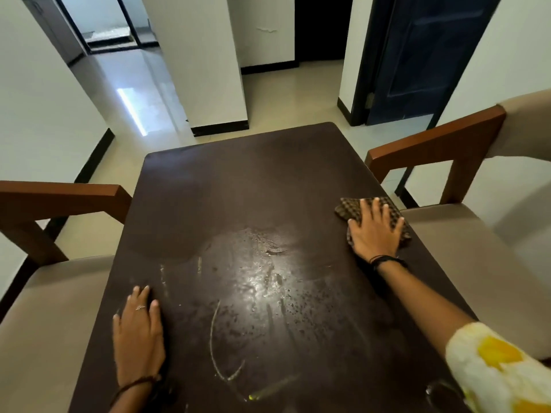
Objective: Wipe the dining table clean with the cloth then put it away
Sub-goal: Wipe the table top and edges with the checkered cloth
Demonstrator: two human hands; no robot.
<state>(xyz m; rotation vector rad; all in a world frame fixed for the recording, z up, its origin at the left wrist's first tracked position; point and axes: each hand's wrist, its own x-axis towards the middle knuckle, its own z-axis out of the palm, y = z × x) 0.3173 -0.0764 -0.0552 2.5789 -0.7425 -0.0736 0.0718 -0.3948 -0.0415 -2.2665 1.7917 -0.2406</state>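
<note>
The dark brown dining table fills the middle of the view, with wet smears, streaks and specks across its near half. A brown checked cloth lies at the table's right edge. My right hand presses flat on it with straight, spread fingers. Flat on the tabletop near the left edge rests my left hand, holding nothing.
A cushioned chair with wooden arms stands against the table's right side, another against the left. Beyond the far edge is tiled floor, a white pillar and a dark blue door.
</note>
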